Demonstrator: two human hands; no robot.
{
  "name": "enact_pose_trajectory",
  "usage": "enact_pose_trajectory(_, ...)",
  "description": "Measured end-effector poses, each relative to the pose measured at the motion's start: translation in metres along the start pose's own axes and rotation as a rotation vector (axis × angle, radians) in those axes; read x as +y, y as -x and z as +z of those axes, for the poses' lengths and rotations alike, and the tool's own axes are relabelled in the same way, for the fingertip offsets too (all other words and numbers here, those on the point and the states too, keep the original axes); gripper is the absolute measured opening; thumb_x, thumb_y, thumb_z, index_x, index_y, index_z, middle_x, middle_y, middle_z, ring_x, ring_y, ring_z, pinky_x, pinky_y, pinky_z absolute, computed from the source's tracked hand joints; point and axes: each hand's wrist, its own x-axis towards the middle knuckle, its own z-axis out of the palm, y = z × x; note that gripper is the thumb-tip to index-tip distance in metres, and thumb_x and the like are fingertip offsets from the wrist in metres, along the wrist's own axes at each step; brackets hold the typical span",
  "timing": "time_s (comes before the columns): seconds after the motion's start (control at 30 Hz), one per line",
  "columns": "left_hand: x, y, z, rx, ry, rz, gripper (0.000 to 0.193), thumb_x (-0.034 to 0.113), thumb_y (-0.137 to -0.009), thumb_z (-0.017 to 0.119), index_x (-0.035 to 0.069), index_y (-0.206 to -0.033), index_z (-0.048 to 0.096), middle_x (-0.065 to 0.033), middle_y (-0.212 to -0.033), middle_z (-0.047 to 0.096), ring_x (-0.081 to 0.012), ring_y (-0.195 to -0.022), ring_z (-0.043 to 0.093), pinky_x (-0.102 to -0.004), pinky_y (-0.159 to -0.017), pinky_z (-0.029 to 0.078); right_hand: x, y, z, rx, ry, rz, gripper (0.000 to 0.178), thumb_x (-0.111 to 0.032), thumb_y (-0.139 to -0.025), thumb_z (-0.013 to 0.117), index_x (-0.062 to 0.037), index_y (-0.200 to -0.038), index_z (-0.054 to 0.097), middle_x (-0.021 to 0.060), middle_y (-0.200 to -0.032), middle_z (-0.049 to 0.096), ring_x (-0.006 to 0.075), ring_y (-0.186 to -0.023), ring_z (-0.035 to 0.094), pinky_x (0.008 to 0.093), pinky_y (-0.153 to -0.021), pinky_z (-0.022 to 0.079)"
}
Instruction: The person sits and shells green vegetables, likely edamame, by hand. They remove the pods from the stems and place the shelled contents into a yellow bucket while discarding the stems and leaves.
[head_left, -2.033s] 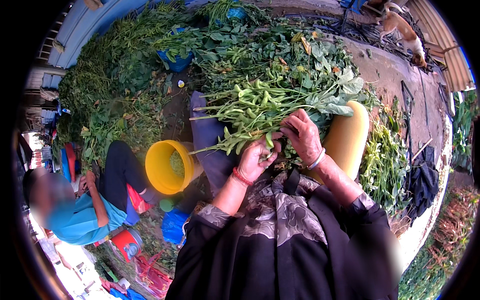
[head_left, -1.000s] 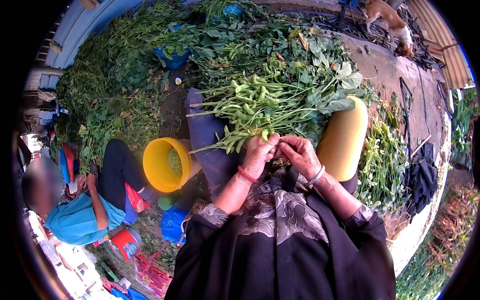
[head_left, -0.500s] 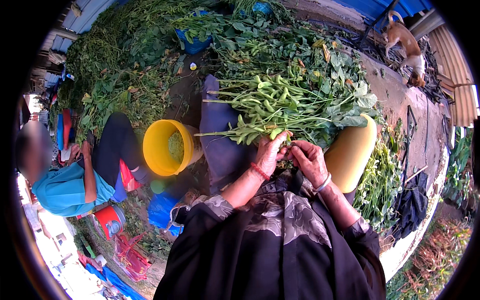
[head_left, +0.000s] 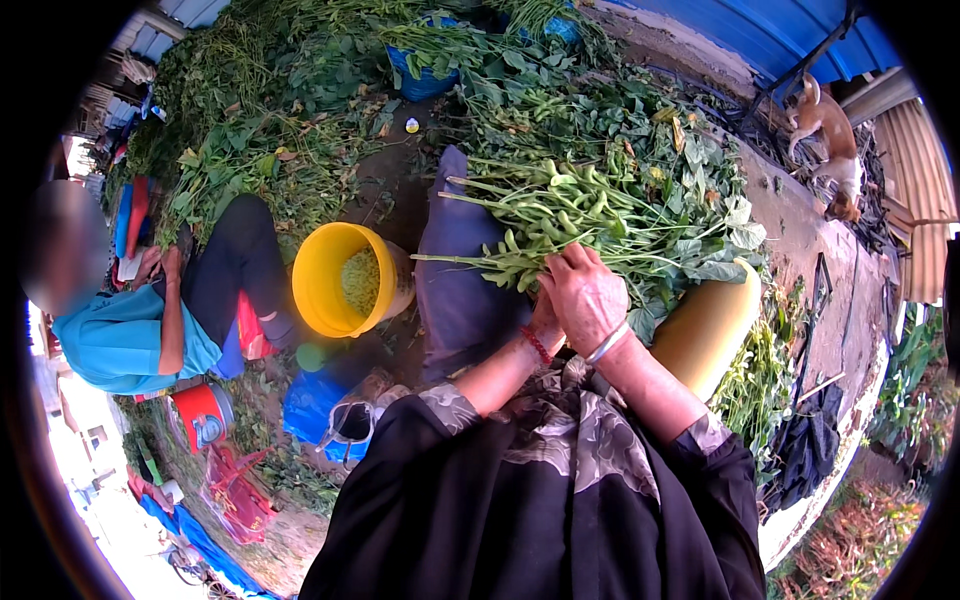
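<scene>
My right hand (head_left: 592,300), with a pale bangle at its wrist, is closed, fingers curled and pressed together at the near edge of a bunch of green bean stalks (head_left: 640,215). Whatever it pinches is hidden. Beneath and left of it lies my left hand (head_left: 543,328), a red beaded band at its wrist; its fingers are mostly covered by the right hand. Plump green bean pods (head_left: 560,215) hang on the stalks, whose cut ends point left over the dark cloth on my leg (head_left: 460,300). To the left, a yellow bucket (head_left: 325,250) holds shelled green beans (head_left: 361,280).
At the left sits a person in a teal shirt (head_left: 130,345), hands together. Heaped bean plants (head_left: 270,90) cover the ground ahead, around a blue tub (head_left: 420,80). A red bucket (head_left: 200,415) and a blue bag (head_left: 315,405) stand lower left. A dog (head_left: 828,145) stands far right.
My right hand has moved left and forward, over the left hand, to the pods. Just before, both hands held a small green pod between their fingertips. The view has shifted slightly.
</scene>
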Motion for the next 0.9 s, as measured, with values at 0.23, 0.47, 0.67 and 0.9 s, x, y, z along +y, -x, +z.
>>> enact_pose_trajectory(0.23,-0.001,-0.006,-0.004,-0.001,0.040,0.006,0.018,0.017,-0.091,0.042,0.009,-0.105,0.050,-0.0034,-0.100,0.055,-0.0132,-0.091,0.054,-0.0273,-0.078,0.045,0.003,-0.018,0.029,0.038,-0.128,0.017,0.013,-0.016,-0.075,0.061,-0.0053,-0.082,0.055,0.0090,-0.081,0.052,0.0268,-0.079,0.056,0.0369,-0.062,0.048)
enact_pose_trajectory(0.47,-0.001,-0.001,-0.012,-0.079,-0.003,-0.006,0.021,0.018,-0.092,0.041,0.009,-0.110,0.047,-0.0048,-0.105,0.053,-0.0149,-0.096,0.053,-0.0288,-0.083,0.045,0.012,0.009,-0.003,0.102,-0.295,-0.026,0.015,-0.009,-0.073,0.061,-0.0037,-0.087,0.058,0.0110,-0.076,0.054,0.0298,-0.074,0.055,0.0383,-0.062,0.046)
enact_pose_trajectory(0.67,0.034,0.006,0.006,-0.075,-0.318,-0.326,0.014,0.014,-0.084,0.048,0.009,-0.095,0.055,-0.0004,-0.083,0.055,-0.0055,-0.070,0.050,-0.0176,-0.052,0.038,0.034,0.022,0.005,0.113,-0.341,0.088,0.015,-0.009,-0.073,0.063,-0.0037,-0.087,0.059,0.0124,-0.077,0.054,0.0320,-0.072,0.055,0.0382,-0.062,0.046)
enact_pose_trajectory(0.9,0.084,0.034,-0.011,-0.297,-0.164,-0.532,0.018,0.020,-0.087,0.052,0.003,-0.088,0.058,0.0004,-0.074,0.051,-0.0035,-0.053,0.040,-0.0137,-0.046,0.028,0.038,0.028,0.007,0.096,-0.506,0.247,0.012,-0.009,-0.075,0.063,0.0001,-0.080,0.057,0.0162,-0.073,0.056,0.0350,-0.067,0.056,0.0388,-0.059,0.044)
